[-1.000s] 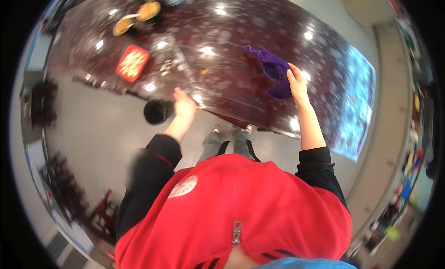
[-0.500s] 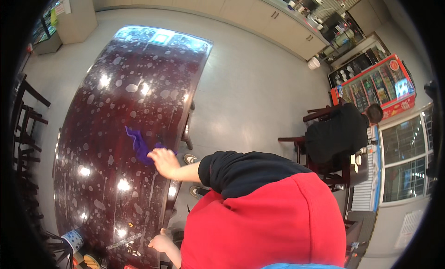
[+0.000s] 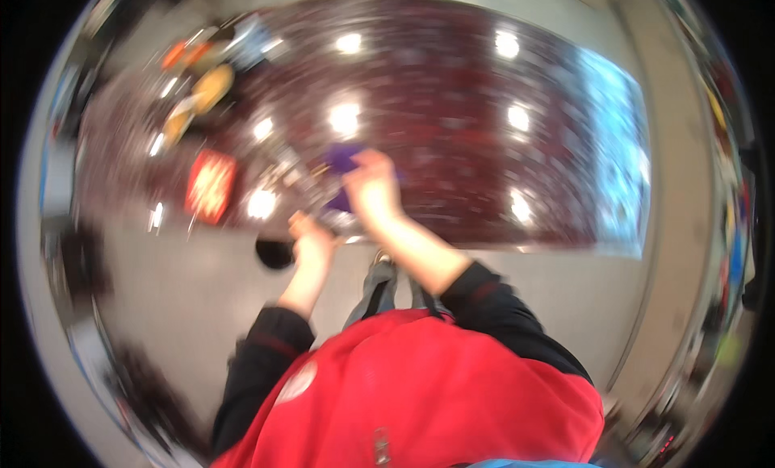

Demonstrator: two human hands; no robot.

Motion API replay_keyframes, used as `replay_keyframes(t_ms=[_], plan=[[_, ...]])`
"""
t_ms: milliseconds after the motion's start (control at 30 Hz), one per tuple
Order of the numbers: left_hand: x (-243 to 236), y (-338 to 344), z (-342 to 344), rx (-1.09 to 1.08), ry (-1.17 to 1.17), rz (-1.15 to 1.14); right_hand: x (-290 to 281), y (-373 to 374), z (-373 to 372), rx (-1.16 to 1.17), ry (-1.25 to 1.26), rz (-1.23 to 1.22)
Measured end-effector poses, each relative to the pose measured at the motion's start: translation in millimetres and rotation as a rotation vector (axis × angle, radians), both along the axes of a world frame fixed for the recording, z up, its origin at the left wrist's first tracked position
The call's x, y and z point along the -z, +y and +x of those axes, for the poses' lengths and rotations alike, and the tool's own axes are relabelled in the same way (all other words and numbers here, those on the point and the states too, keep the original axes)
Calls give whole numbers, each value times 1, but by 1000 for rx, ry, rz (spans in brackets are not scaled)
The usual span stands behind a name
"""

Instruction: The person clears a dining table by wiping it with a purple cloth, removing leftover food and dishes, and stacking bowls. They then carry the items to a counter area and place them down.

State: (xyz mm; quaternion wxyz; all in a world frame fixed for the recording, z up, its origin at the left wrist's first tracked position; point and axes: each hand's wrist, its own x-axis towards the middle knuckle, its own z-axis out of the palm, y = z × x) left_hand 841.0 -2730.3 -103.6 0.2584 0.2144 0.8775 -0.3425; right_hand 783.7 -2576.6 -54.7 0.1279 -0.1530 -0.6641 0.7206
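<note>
Much of the view is smeared by motion. My right hand (image 3: 373, 190) grips a purple cloth (image 3: 345, 157) on the glossy dark-red tabletop (image 3: 452, 121), just right of some small blurred litter (image 3: 286, 169). Lower and further left, my left hand (image 3: 312, 240) is at the table's near edge, its fingers too smeared to read. A dark round object (image 3: 274, 253), like a bin, shows below that edge beside it. A red tray (image 3: 208, 185) with pale contents lies on the table to their left.
Orange and yellow items (image 3: 211, 86) and a blurred blue-and-white object (image 3: 250, 44) sit at the table's back left. Dark furniture (image 3: 85, 266) is at the left rim. Pale cabinetry (image 3: 662, 145) runs along the right, beyond the table's end.
Since a second ago my right hand has brought the cloth leftward, close to my left hand. The view, turned sideways half a second ago, faces the table again.
</note>
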Motion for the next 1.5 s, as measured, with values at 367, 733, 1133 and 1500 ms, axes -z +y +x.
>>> replay_keyframes(t_ms=[367, 733, 1133, 1500], plan=[[0, -83, 61, -810, 295, 1816, 74, 152, -55, -73, -30, 1244], [416, -334, 194, -3108, 468, 1322, 68, -15, -116, -316, -109, 949], [550, -372, 171, -3177, 521, 1546, 70, -32, -113, -143, -185, 915], [279, -409, 189, -2247, 378, 1393, 74, -42, -127, -212, -23, 1256]])
